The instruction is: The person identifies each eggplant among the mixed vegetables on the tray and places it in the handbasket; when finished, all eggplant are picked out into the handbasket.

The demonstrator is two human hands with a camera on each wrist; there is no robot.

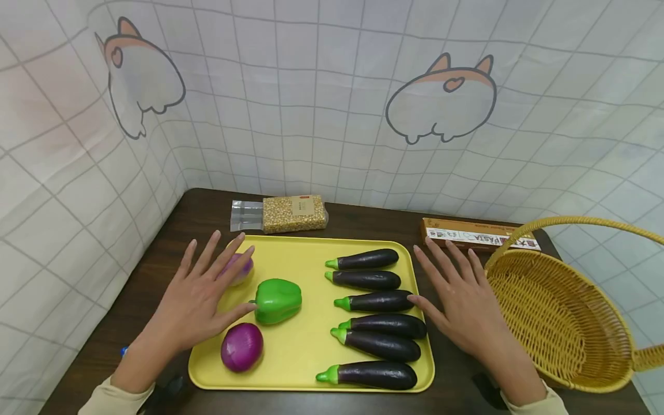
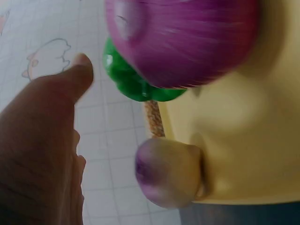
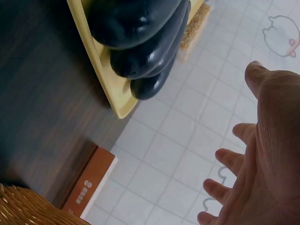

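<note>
On the yellow tray (image 1: 311,253) lie several dark eggplants (image 1: 381,344) at the right, with a green pepper (image 1: 278,301) and a purple onion (image 1: 242,347) at the left. My left hand (image 1: 194,308) hovers over the tray's left edge, fingers spread, partly covering a purple-and-white turnip-like vegetable (image 1: 244,270). In the left wrist view that vegetable (image 2: 164,172) shows near the tray's edge. My right hand (image 1: 461,305) hovers by the tray's right edge with fingers spread, its thumb near the eggplants. Neither hand holds anything.
A woven basket (image 1: 544,311) with a tall handle stands at the right. Behind the tray lie a bag of yellow grains (image 1: 293,214) and, further right, a pasta box (image 1: 477,233). A tiled-pattern curtain (image 1: 290,115) surrounds the dark table.
</note>
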